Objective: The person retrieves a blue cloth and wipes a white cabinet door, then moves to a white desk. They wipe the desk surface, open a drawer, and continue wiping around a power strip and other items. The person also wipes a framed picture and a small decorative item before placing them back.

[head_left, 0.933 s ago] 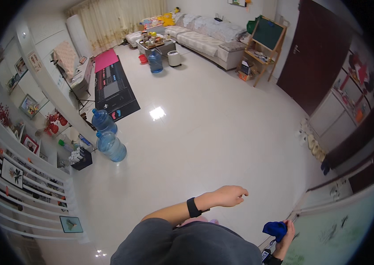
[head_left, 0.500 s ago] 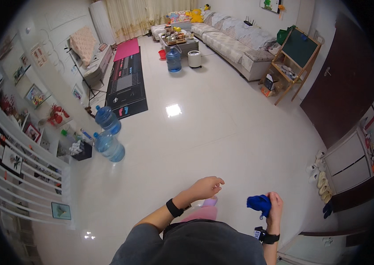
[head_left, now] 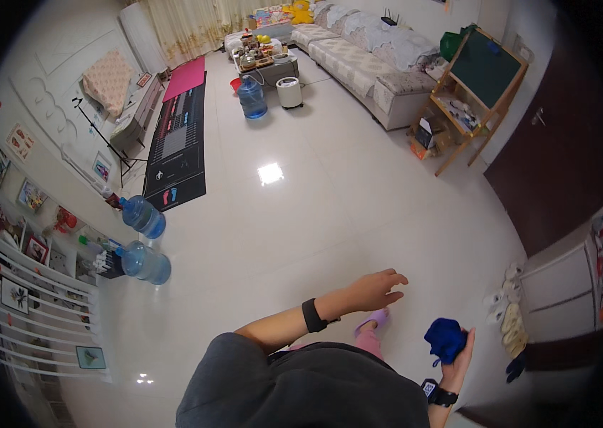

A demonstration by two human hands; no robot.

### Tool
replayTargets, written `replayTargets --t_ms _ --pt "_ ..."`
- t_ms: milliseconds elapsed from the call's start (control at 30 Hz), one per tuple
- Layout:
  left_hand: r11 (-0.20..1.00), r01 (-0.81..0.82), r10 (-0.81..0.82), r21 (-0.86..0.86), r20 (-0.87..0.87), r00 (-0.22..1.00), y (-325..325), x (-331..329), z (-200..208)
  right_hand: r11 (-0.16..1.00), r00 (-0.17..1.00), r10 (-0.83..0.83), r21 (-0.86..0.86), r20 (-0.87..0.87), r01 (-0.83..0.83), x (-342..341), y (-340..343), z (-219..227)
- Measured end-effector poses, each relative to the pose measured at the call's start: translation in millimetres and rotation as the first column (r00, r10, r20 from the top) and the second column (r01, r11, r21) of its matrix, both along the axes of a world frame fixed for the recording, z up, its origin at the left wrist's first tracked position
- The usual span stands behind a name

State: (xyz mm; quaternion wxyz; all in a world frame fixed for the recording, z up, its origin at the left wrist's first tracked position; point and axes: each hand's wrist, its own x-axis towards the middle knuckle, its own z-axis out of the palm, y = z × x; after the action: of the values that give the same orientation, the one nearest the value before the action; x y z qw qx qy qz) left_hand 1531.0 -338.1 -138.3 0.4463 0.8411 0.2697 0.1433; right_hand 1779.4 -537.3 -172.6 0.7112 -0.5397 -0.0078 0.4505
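Right hand (head_left: 462, 357) holds blue cloth (head_left: 445, 339); loose-looking grip could let it slip to the floor (head_left: 301, 235); left hand (head_left: 374, 291) empty, half-curled.

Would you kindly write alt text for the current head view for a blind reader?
A person's right hand holds a crumpled dark-blue fabric item above a glossy pale tiled floor; the left hand, apparently empty, hovers left of it. Beyond are three translucent blue plastic water bottles, a cream patterned sofa and a wood-framed green chalkboard easel.
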Motion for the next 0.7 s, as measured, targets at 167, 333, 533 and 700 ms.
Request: replayTargets --t_ms 167,333,533,700 --pt "0.992 -0.111 0.109 -0.062 -0.037 0.993 78 98 8 0.992 0.984 0.127 0.044 -0.123 -0.122 124 79 0" --pt "0.939 -0.334 0.334 -0.086 -0.018 0.943 139 108 16 0.897 0.895 0.436 0.029 0.093 -0.44 189 218 10" --pt "0.795 -0.6 0.585 -0.087 -0.15 0.797 193 54 25 0.656 0.683 0.719 0.199 0.128 -0.728 135 363 39" --pt "0.758 -0.649 0.646 -0.062 -0.058 0.761 257 27 19 0.511 0.53 0.843 0.175 0.09 -0.842 64 454 41"
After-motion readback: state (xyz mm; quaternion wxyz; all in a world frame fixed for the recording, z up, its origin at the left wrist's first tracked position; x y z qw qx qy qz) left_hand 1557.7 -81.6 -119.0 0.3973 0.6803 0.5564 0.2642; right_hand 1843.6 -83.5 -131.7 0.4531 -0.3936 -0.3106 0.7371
